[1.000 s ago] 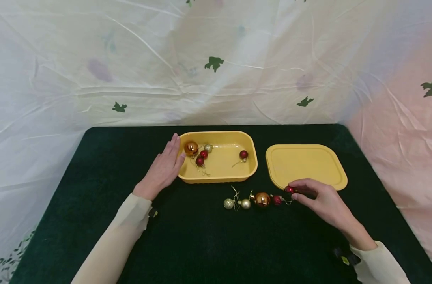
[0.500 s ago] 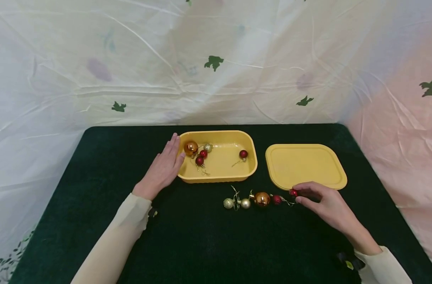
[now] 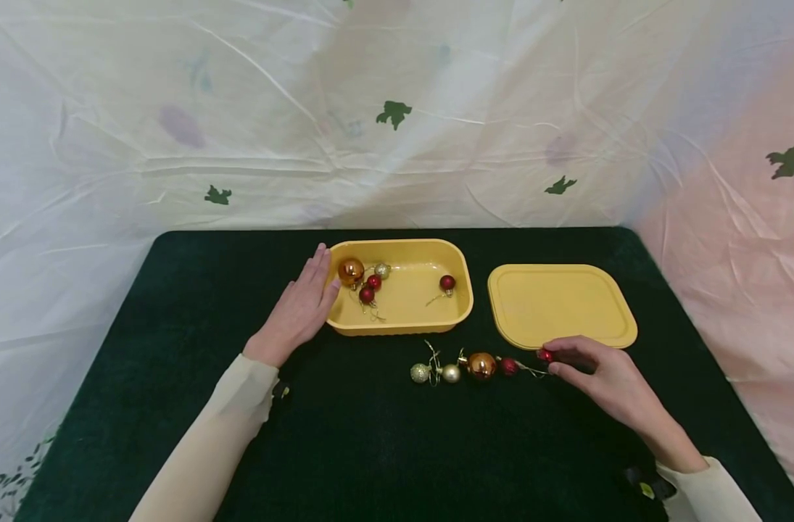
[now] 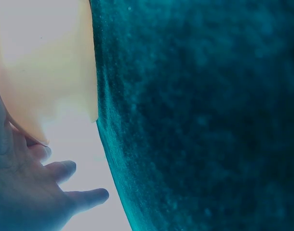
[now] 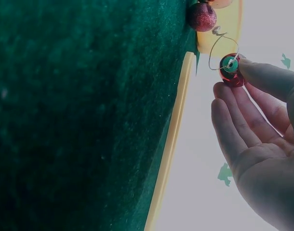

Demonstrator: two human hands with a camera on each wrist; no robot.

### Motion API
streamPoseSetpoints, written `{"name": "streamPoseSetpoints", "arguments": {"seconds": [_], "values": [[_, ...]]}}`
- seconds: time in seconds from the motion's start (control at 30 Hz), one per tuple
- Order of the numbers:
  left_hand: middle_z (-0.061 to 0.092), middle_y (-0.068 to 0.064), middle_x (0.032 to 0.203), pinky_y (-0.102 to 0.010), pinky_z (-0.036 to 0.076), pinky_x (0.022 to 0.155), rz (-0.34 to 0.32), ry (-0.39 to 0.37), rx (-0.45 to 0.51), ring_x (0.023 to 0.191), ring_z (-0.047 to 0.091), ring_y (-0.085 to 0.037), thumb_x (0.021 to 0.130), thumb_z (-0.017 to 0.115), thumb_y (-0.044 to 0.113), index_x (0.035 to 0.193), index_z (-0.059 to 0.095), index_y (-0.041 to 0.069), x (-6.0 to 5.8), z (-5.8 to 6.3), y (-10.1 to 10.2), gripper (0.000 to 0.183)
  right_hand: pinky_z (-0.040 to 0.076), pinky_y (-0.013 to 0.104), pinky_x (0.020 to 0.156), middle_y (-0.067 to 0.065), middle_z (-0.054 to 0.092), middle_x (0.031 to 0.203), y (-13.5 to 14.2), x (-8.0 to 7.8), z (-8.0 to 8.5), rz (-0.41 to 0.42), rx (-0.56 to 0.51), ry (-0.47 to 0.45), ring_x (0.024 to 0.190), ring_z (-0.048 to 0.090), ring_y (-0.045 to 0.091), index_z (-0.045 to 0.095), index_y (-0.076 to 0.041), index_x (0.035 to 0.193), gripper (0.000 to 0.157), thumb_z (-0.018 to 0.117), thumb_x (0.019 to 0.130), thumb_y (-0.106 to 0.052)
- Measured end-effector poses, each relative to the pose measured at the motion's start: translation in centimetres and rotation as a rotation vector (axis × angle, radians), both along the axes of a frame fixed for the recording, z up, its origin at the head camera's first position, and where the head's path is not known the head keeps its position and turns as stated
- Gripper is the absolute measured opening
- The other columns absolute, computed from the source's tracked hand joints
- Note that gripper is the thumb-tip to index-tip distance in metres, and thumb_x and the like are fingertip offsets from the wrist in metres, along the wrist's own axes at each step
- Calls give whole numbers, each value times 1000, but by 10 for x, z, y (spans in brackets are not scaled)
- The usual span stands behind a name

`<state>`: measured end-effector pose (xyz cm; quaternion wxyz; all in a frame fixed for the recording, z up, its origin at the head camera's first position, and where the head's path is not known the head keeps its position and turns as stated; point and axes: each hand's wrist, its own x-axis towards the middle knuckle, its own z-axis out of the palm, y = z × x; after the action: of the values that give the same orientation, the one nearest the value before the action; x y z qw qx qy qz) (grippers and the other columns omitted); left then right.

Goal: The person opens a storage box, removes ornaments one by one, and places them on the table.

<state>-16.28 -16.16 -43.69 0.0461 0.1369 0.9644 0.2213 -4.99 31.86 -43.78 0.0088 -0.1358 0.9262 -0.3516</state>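
Note:
My right hand (image 3: 602, 373) pinches a small shiny red Christmas bauble (image 5: 231, 72) between thumb and fingers; its thin gold string loop dangles in the right wrist view. To its left, a row of baubles lies on the dark green cloth: a dark red one (image 3: 508, 367), a large copper one (image 3: 481, 366), a pale gold one (image 3: 451, 373) and a glittery gold one (image 3: 420, 373). My left hand (image 3: 294, 308) rests with straight fingers against the left end of a yellow box (image 3: 429, 326). Inside that box sit several baubles, among them a large copper ball (image 3: 351, 272).
A flat yellow lid (image 3: 563, 301) lies right of the box, just beyond my right hand. The green table (image 3: 383, 442) extends in front of the bauble row. Behind it hangs a pale patterned fabric (image 3: 273, 123).
My right hand has shifted slightly to the right with the red bauble, away from the row. The left hand stays on the box.

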Motion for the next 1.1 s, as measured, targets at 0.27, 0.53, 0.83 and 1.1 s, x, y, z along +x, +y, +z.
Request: {"name": "streamPoseSetpoints", "arguments": {"seconds": [0.27,0.53,0.83,1.1], "values": [[-13,-2,173,-65,17,122,5,1,0,159,4,-35,113,28,44,167,-5,13,0,1,0,71,52,13,89,-3,72,117,2,0,-3,1,-8,0,106,67,1,70,-19,124,29,76,96,-18],[-13,-2,173,-65,17,123,5,-5,-2,159,4,-35,113,27,45,167,-6,13,0,2,1,70,54,17,88,-4,71,116,-2,-6,-11,31,6,-18,105,68,8,70,-19,124,28,76,96,-18],[-12,-3,174,-65,17,122,4,-5,5,159,4,-35,113,28,43,167,-4,13,0,2,0,70,55,22,88,-5,71,114,-6,-13,-15,53,48,-56,106,70,14,70,-19,123,29,76,95,-16],[-11,-3,174,-65,17,122,5,-2,9,159,4,-35,113,30,42,167,-3,12,0,2,0,70,60,30,86,0,72,112,-8,-16,-14,82,36,-54,102,72,15,70,-13,122,31,77,91,-8]]}}
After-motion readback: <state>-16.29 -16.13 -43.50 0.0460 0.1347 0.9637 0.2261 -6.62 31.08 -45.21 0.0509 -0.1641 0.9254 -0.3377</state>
